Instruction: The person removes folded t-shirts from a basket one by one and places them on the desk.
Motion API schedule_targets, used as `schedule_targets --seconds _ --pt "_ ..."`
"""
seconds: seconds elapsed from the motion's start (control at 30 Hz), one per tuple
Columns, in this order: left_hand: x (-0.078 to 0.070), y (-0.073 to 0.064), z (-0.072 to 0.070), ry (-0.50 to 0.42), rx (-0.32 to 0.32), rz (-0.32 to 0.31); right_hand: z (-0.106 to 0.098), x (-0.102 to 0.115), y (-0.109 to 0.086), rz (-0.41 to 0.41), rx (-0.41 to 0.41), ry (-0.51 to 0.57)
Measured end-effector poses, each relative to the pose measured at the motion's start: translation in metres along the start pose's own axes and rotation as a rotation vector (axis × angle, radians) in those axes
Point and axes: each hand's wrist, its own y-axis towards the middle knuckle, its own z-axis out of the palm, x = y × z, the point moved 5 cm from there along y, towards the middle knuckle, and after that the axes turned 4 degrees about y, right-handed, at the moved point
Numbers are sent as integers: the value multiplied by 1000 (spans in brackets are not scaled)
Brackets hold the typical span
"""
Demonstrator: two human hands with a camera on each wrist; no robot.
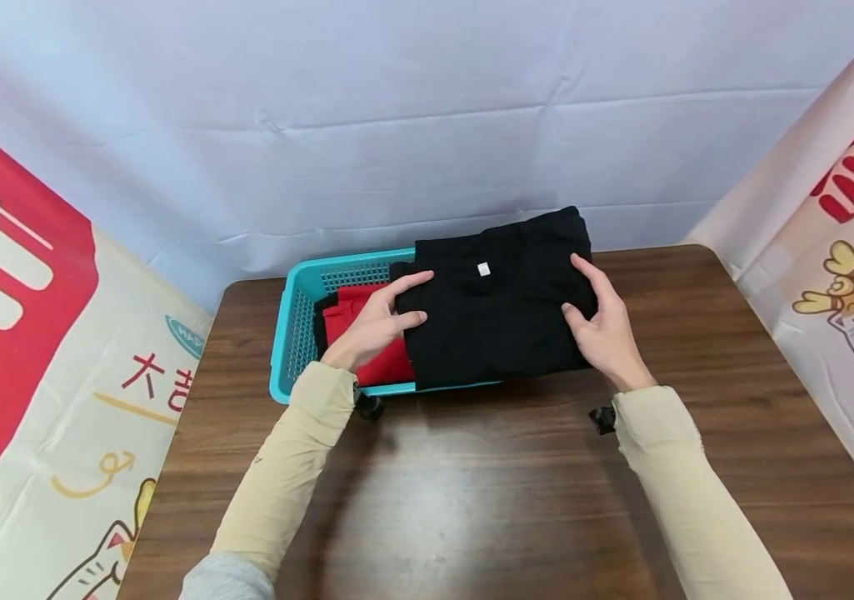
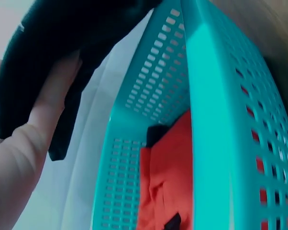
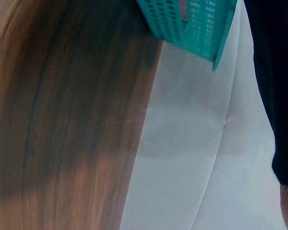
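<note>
A folded black garment (image 1: pixel 501 317) with a small white tag hangs above the right part of a turquoise plastic basket (image 1: pixel 281 350). My left hand (image 1: pixel 382 321) grips its left edge, thumb on top and fingers underneath, as the left wrist view shows. At the right edge my right hand (image 1: pixel 602 321) holds the garment between thumb and fingers; in the right wrist view only a bit of that hand shows at the border. Inside the basket lies red cloth (image 2: pixel 170 167), with some black cloth beside it. The garment hides the basket's right side in the head view.
The basket stands near the back of a brown wooden table (image 1: pixel 427 500). Behind it hangs a pale cloth backdrop (image 1: pixel 397 125). Printed sheets with cartoon figures hang at the left and right sides.
</note>
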Motion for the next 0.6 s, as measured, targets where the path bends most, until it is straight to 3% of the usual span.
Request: schedule_targets --seconds 0.23,0.4,0.6 --pt "-1 11 15 56 21 27 -18 -18 2 5 -36 -54" --pt "-4 18 27 38 43 45 -31 -40 4 1 -79 -81" --pt "-6 26 42 7 62 52 -46 -49 3 3 -120 -87"
